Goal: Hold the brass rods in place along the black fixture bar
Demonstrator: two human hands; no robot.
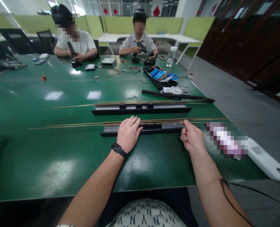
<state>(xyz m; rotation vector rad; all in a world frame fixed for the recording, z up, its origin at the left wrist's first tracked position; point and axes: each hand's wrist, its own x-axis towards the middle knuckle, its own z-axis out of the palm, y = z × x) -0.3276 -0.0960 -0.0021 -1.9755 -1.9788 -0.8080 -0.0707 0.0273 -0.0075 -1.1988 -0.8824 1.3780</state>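
A long black channel bar [170,126] with a pale grey inside lies in front of me on the table. Thin brass-coloured rods [83,125] run along it and stick out past both ends. My left hand [128,132], with a dark watch on its wrist, lies across the bar, fingers over the rods and thumb at the near side. At the bar's right end my right hand [192,135] is closed, thumb and forefinger pinched on a thin rod. Just beyond lies a similar black channel bar [142,111] with more brass-coloured rods [73,106] over it.
A black tube [177,95], white gloves [174,90] and a black tray [154,77] with blue packets lie farther back. A white device [267,159] with a cable is at right. Two people [75,41] sit across the green table [59,151], handling dark tools. A clear bottle [171,56] stands there.
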